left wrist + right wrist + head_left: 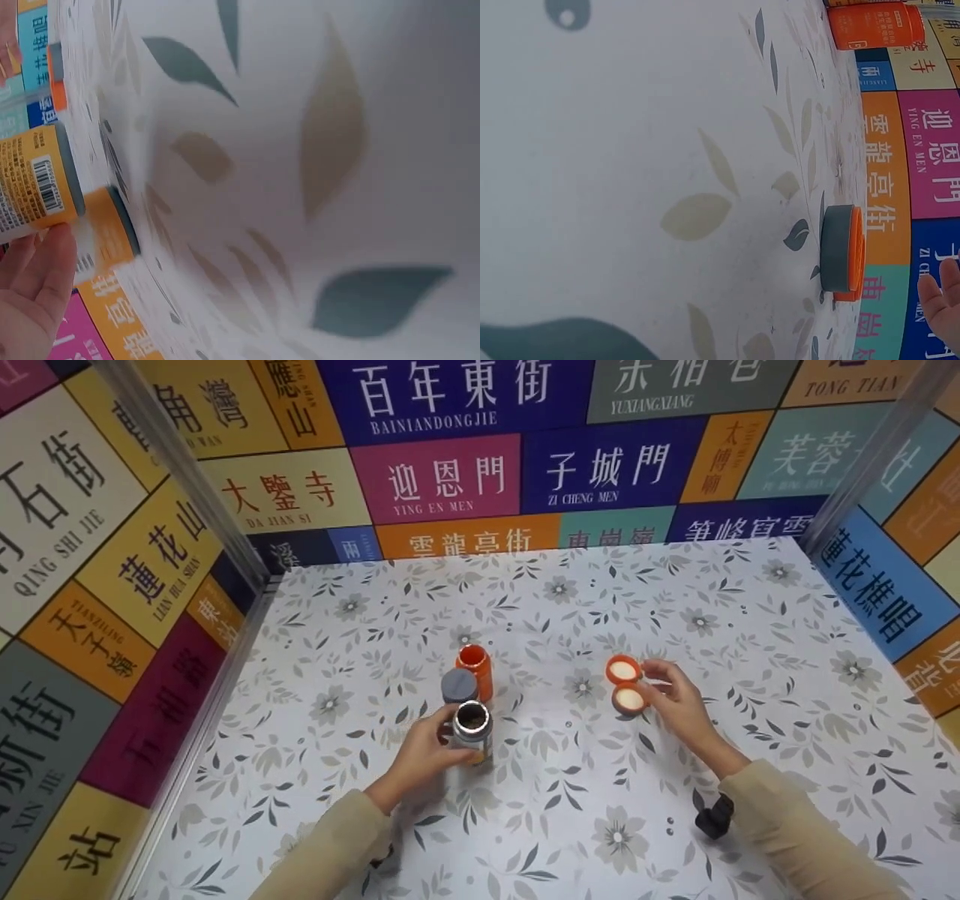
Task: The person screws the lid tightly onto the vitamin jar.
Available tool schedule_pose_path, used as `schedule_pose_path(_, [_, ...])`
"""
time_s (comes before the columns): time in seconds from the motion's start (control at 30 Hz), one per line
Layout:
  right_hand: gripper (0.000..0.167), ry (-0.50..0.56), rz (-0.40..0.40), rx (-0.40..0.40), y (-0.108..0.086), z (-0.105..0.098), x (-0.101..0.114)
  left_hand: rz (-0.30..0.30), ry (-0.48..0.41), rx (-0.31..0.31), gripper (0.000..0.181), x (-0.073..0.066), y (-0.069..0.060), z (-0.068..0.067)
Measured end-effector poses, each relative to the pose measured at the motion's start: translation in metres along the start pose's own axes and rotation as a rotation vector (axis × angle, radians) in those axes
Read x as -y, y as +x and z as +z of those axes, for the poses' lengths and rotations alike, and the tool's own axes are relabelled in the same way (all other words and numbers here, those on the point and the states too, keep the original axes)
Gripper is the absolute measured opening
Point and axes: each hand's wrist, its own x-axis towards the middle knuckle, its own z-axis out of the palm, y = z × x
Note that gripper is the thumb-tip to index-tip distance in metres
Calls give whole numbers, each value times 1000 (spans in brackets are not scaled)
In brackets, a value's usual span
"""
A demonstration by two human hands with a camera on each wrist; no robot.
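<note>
My left hand (431,746) grips an uncapped bottle (472,735) with a silvery rim, dark contents and a yellow label. In the left wrist view this bottle (34,180) has its base higher than that of the capped bottle (109,229) behind it. That second bottle has a grey lid (459,685). Behind them stands an uncapped orange bottle (480,671). My right hand (679,701) is beside two lids, fingers loosely bent and holding nothing. One lid is orange (622,669), the other grey with an orange inner rim (630,700); both show pale insides.
A white table (555,825) with a leaf and flower print lies under everything. Walls covered with colourful name panels (442,476) stand along its back and sides. A black wrist device (715,815) is on my right wrist.
</note>
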Motion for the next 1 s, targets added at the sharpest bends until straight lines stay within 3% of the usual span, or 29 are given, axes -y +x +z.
schedule_pose_path(0.27, [37,-13,23,18,-2,-3,-6,32,4,53,68,-14,13,25])
schedule_pose_path(0.5, [40,-91,84,32,5,-7,-36,31,42,56,65,-27,31,46])
schedule_pose_path(0.73, [48,-246,158,114,7,-7,-37,-44,59,39,66,-35,47,66])
schedule_pose_path(0.87, [54,-359,173,145,11,-5,-53,-95,67,15,69,-39,55,75])
schedule_pose_path(1.0, [59,-399,161,164,13,0,-59,-135,70,13,70,-40,63,84])
